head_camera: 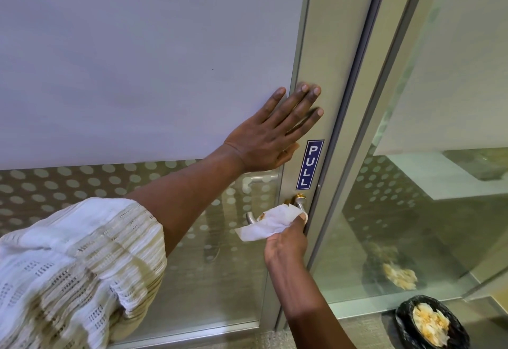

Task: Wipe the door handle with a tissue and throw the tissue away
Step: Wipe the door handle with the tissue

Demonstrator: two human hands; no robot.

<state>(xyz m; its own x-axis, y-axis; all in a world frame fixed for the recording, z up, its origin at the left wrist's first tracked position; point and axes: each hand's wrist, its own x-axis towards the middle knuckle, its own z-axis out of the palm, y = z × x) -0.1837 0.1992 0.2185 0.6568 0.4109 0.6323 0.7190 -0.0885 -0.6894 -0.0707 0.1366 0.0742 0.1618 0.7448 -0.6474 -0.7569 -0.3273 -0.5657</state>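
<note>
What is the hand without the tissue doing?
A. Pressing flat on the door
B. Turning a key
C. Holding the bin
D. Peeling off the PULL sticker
A: the left hand lies flat with fingers spread on the door, above the PULL sticker.

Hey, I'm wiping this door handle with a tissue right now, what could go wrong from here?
The tissue already carries brownish stains, so more rubbing may smear dirt back onto the door handle. It is thin and held only by the right hand, so it might tear on the lever. The bin sits low on the floor to the right and looks full, so a dropped tissue may miss or slide off.
</note>
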